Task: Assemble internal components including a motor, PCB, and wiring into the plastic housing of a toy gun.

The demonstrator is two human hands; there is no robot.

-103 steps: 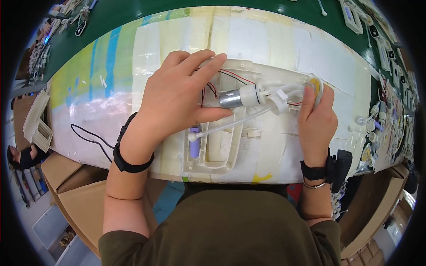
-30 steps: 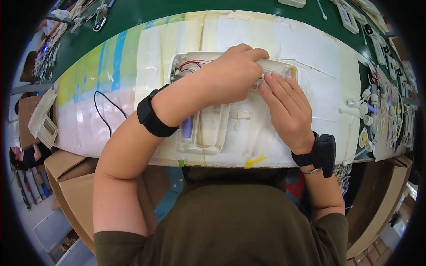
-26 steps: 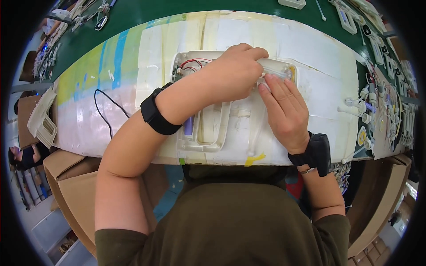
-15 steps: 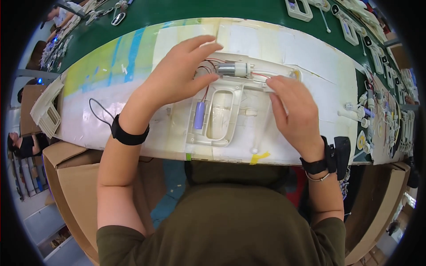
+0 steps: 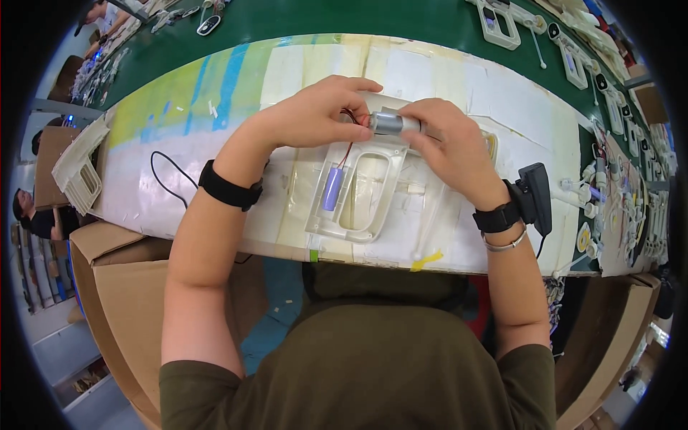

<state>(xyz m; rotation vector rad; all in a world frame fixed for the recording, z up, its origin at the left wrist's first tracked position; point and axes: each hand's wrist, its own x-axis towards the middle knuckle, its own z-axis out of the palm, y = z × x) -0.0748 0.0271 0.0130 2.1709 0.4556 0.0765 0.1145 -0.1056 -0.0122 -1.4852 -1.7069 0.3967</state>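
Observation:
A small silver motor (image 5: 387, 123) with a pale end piece lies level between my hands. My right hand (image 5: 455, 147) closes around its right end, thumb below and fingers above. At the motor's left end, my left hand (image 5: 315, 113) is curled around thin red and dark wires (image 5: 349, 115), its thumb tip against the metal. Below them, an off-white plastic handle shell (image 5: 393, 175) with a long oval opening lies on the work board. A purple cylindrical battery (image 5: 332, 188) sits in its left side, joined to a wire. My fingers hide the shell's upper part.
The board (image 5: 502, 208) is covered with taped white sheets. Another off-white shell (image 5: 75, 172) rests at its left edge. White parts and wires (image 5: 591, 190) crowd the right. More handle assemblies (image 5: 498, 25) lie on the green table (image 5: 287, 18). Cardboard boxes (image 5: 118, 301) stand below both sides.
My right hand has moved left and up from the wire and gripped the motor. My left hand has shifted right to the motor's wired end. The motor has moved slightly right.

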